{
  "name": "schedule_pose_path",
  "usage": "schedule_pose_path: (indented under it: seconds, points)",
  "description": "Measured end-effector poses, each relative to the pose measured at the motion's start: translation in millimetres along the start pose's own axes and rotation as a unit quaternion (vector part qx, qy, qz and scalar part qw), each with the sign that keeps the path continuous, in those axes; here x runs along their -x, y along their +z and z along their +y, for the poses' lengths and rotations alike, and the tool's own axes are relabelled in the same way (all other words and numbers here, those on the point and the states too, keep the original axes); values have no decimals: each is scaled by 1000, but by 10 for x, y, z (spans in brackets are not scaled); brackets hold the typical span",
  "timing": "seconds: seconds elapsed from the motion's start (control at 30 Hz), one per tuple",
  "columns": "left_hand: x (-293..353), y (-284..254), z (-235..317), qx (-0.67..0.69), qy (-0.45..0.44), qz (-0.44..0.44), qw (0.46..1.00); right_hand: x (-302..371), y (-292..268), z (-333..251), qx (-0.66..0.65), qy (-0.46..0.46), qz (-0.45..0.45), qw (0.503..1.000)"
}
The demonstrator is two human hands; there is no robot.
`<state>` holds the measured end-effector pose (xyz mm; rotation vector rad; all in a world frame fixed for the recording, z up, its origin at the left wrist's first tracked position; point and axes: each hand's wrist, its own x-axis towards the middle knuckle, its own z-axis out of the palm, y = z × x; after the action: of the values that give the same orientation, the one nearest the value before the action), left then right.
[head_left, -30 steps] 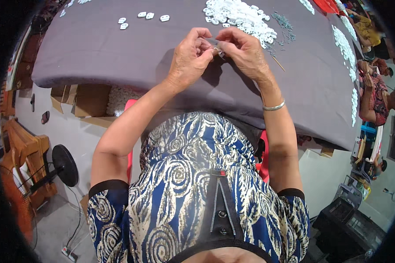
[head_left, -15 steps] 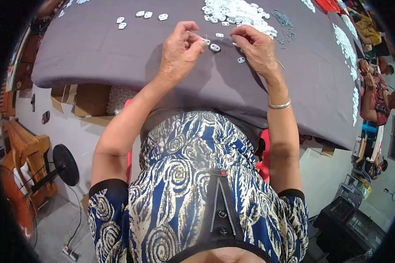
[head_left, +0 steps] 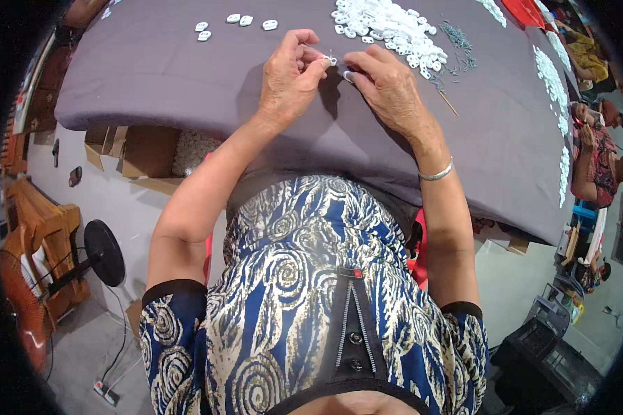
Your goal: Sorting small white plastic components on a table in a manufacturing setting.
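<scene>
My left hand (head_left: 291, 77) is closed in a pinch on a small white two-holed plastic piece (head_left: 331, 61), above the grey cloth. A thin pin stands up from that piece. Close beside it on the right, my right hand (head_left: 386, 84) pinches another small white plastic piece (head_left: 348, 76) between thumb and fingertips. The two pieces are near each other but apart. Beyond my right hand spreads a heap of the same white pieces (head_left: 391, 29), and to its right lies a scatter of thin grey pins (head_left: 458, 45).
A thin wooden stick (head_left: 448, 103) lies right of my right hand. Several white pieces (head_left: 246, 21) sit apart at the far left. A red tray (head_left: 522, 12) and more white pieces (head_left: 552, 83) line the right side, where people sit. Below left are an open carton (head_left: 145, 153) and a fan (head_left: 104, 253).
My right hand has come left, closer to my left hand, and a white piece now shows at its fingertips. The loose piece between the hands no longer lies there. The view has shifted slightly.
</scene>
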<state>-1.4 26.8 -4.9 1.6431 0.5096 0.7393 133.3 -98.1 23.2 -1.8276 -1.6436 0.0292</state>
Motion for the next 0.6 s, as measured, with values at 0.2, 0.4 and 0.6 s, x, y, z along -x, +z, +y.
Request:
schedule_pose_path:
  seconds: [0.2,0.4,0.6]
  points:
    - [-14,-8,-43,-4,8,8,1000,9,43,0,37,-20,-24,999]
    - [-6,-11,1,2,15,4,1000,52,5,-4,33,-2,-13,999]
    - [-1,-13,6,11,7,6,1000,9,42,-68,-86,49,79,992]
